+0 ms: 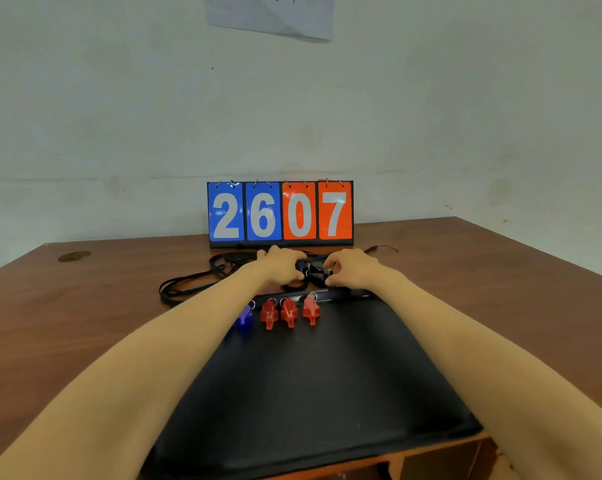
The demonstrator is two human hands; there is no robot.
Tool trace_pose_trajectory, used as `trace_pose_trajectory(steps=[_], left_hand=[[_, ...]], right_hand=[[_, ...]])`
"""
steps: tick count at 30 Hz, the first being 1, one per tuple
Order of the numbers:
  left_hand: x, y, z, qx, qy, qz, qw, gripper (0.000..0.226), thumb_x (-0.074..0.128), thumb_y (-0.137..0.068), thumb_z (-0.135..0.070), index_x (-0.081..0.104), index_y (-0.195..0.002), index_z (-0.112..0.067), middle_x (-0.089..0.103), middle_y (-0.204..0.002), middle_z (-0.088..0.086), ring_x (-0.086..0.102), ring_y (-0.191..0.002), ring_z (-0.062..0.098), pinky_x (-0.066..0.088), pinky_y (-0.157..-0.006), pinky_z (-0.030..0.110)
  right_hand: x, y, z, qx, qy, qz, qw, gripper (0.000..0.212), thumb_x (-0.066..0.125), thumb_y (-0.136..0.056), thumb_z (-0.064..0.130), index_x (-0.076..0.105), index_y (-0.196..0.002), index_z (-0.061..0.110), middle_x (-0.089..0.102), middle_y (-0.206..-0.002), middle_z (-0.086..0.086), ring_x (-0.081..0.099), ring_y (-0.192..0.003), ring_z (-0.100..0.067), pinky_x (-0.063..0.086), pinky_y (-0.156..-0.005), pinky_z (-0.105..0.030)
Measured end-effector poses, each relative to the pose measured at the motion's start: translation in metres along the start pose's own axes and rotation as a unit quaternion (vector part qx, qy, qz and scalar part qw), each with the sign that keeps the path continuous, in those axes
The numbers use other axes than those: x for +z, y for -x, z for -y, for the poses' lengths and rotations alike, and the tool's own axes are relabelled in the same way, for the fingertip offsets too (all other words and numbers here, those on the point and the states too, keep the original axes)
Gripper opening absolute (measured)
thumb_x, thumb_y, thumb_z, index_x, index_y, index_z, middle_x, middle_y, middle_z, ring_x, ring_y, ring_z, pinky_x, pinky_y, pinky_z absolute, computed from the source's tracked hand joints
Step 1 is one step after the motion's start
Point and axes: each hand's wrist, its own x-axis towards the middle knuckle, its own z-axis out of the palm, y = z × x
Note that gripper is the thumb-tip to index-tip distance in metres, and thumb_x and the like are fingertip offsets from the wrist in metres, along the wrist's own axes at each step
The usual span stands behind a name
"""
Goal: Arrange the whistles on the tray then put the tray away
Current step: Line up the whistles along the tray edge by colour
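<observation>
Left hand [282,268] and right hand [351,268] pinching black whistle [315,271] just past far edge of tray [327,393]. Could snag tangled lanyards [188,282], dragging them over red whistles [288,311], scattering row.

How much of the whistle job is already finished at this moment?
Done: three red whistles and one blue whistle lie in a row near the far edge of the tray. In hand: left hand and right hand hold a black whistle just beyond the tray. Left: place it, then put the tray away.
</observation>
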Motion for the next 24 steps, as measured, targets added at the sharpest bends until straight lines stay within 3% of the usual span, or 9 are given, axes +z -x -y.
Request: trace_pose_trajectory(steps=[3,7,18,24], left_hand=[[0.012,-0.012,0.003,0.009,-0.004,0.004,1.000,0.053,0.051,-0.092,-0.037,0.034,-0.142,-0.029,0.044,-0.143,0.005,0.034,-0.134,0.028,0.021,-0.112,0.046],[0.019,-0.014,0.005,0.022,0.011,-0.072,0.997,0.039,0.051,-0.093,-0.033,0.046,-0.132,-0.029,0.054,-0.131,0.002,0.042,-0.124,0.024,0.022,-0.107,0.043],[0.019,-0.007,0.000,-0.002,0.019,-0.116,0.993,0.030,0.054,-0.092,-0.029,0.055,-0.121,-0.028,0.061,-0.117,0.000,0.049,-0.117,0.022,0.020,-0.106,0.044],[0.007,0.007,-0.005,-0.054,0.149,-0.199,0.967,0.024,0.051,-0.093,-0.027,0.058,-0.117,-0.029,0.062,-0.116,-0.001,0.049,-0.117,0.022,0.018,-0.106,0.046]], right_hand=[[0.006,-0.008,-0.003,-0.008,0.003,-0.005,1.000,0.044,0.066,-0.085,0.028,0.053,-0.126,0.020,0.058,-0.126,-0.003,0.054,-0.114,-0.023,0.041,-0.103,-0.048],[0.009,-0.011,-0.005,-0.006,0.005,-0.031,0.999,0.041,0.064,-0.086,0.019,0.054,-0.125,0.020,0.059,-0.124,-0.004,0.054,-0.113,-0.024,0.042,-0.102,-0.048],[0.008,0.000,0.000,0.003,0.015,-0.083,0.996,0.036,0.057,-0.090,0.019,0.053,-0.126,0.024,0.059,-0.125,-0.003,0.054,-0.115,-0.023,0.037,-0.105,-0.048],[-0.002,0.014,-0.001,0.022,-0.033,-0.150,0.988,0.033,0.056,-0.091,0.022,0.054,-0.124,0.025,0.063,-0.120,-0.001,0.056,-0.111,-0.021,0.038,-0.102,-0.046]])
